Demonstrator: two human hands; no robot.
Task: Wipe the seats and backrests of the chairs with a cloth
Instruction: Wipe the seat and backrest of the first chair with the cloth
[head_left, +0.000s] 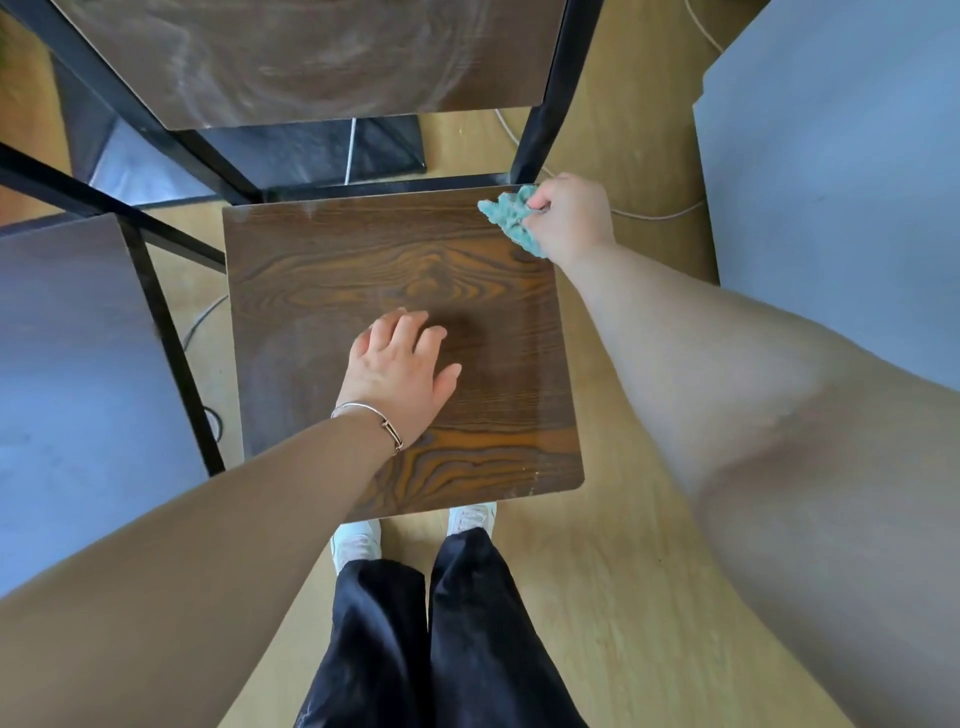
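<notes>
Cloth: the teal, nubbly cloth (506, 218) is bunched at the far right corner of the seat (395, 260) and touches the wood there.
Handling: expect it to be light, soft and limp. It will fold under itself, so take a full handful rather than an edge and keep a flat patch facing down.
Right hand: your right hand (569, 218) has its fingers curled round the cloth, with most of the bundle sticking out toward the seat's middle.
Seat: a stiff, dark wood-grain panel that looks smooth, so the cloth should glide. Press down to get any bite.
Left hand: your left hand (400, 369) lies flat near the seat's middle with the fingers slightly apart, and seems to be steadying the chair.
Backrest: the backrest (311, 57) stands beyond the seat's far edge. It shows pale swirls, and you cannot tell whether they are dust or glare.
Frame: a black post (545, 130) rises just behind the seat's far right corner, right beside the cloth. Watch for snagging.
Beyond: a pale cable (660, 214) lies on the floor right of the seat.
</notes>
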